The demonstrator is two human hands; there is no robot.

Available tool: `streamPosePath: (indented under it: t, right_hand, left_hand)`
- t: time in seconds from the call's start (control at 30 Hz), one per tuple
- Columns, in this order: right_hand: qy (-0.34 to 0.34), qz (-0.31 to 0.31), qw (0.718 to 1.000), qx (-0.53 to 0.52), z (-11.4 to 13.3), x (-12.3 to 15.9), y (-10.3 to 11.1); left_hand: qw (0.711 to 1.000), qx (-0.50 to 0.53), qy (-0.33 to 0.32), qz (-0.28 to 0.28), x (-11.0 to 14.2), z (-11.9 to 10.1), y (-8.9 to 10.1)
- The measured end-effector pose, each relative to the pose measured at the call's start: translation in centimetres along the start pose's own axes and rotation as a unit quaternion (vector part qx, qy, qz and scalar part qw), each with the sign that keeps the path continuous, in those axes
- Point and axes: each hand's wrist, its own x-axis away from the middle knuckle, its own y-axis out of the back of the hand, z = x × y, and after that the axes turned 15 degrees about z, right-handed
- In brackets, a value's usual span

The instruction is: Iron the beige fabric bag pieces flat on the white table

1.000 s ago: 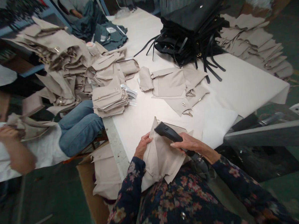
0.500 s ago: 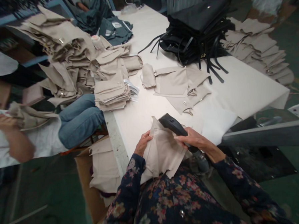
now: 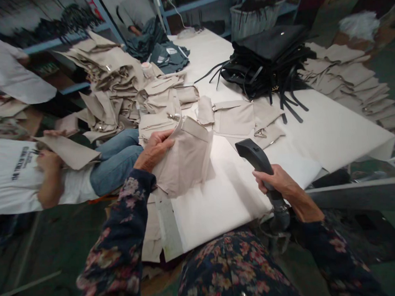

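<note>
My left hand (image 3: 154, 149) grips a beige fabric piece (image 3: 185, 159) by its upper edge and holds it lifted over the left part of the white table (image 3: 329, 132), close to a stack of beige pieces (image 3: 159, 121). My right hand (image 3: 279, 183) is wrapped round the handle of a black hand-held tool (image 3: 256, 160), raised above the table's near edge, with its head pointing up and left. A hose or cord hangs from the tool's lower end.
Heaps of beige pieces (image 3: 111, 77) cover the far left of the table, with more (image 3: 349, 76) at the far right. Black strapped bags (image 3: 265, 60) are piled at the back. A seated person (image 3: 49, 171) in jeans at the left holds a beige piece.
My left hand has lifted the beige piece off my lap and carried it up and left toward the stack. My right hand has drawn the black tool away from the fabric, to the right.
</note>
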Motion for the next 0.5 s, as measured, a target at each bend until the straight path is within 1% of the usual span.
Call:
streamPosePath:
  t: [0.03, 0.07, 0.1, 0.13, 0.17, 0.2, 0.27, 0.33, 0.37, 0.4, 0.43, 0.47, 0.5]
  right_hand:
    - [-0.009, -0.004, 1.0, 0.004, -0.3, 0.5, 0.0]
    - [-0.02, -0.008, 1.0, 0.01, -0.6, 0.9, -0.1]
    - [-0.032, -0.011, 0.999, 0.018, -0.9, 1.4, -0.3]
    - [-0.046, -0.014, 0.998, 0.027, -1.3, 1.8, -0.4]
    - [-0.059, -0.017, 0.998, 0.033, -1.7, 2.3, -0.6]
    - [-0.067, -0.019, 0.997, 0.037, -2.2, 2.8, -0.7]
    - [-0.071, -0.02, 0.997, 0.035, -3.4, 3.8, -0.8]
    - [-0.077, -0.011, 0.996, 0.036, -4.8, 4.7, -0.8]
    - [-0.086, -0.004, 0.996, 0.037, -5.6, 5.0, -0.9]
    - [-0.097, 0.005, 0.995, 0.038, -6.3, 5.3, -1.0]
    - [-0.107, 0.015, 0.993, 0.041, -6.9, 5.5, -1.1]
    - [-0.115, 0.023, 0.992, 0.042, -7.5, 5.6, -1.3]
    - [-0.122, 0.03, 0.991, 0.042, -7.9, 5.7, -1.5]
  left_hand:
    - [0.997, -0.067, -0.028, 0.004, -0.6, -1.1, 0.4]
    - [0.99, -0.13, -0.053, 0.012, -1.2, -1.8, 0.1]
    - [0.98, -0.187, -0.069, 0.025, -1.8, -1.9, -0.7]
    - [0.968, -0.236, -0.073, 0.039, -2.3, -1.4, -2.2]
    - [0.956, -0.28, -0.064, 0.056, -2.6, -0.4, -4.3]
    - [0.943, -0.323, -0.038, 0.072, -2.7, 1.2, -6.8]
    - [0.916, -0.392, 0.013, 0.082, -2.0, 5.1, -12.7]
    - [0.901, -0.417, 0.036, 0.112, 0.0, 9.2, -18.4]
    - [0.899, -0.414, 0.039, 0.141, 1.3, 11.0, -20.8]
    - [0.898, -0.407, 0.04, 0.161, 2.8, 12.7, -22.7]
    - [0.9, -0.402, 0.04, 0.163, 4.2, 14.1, -24.0]
    - [0.903, -0.398, 0.04, 0.159, 5.4, 15.2, -24.7]
    - [0.907, -0.394, 0.041, 0.143, 6.5, 16.2, -24.9]
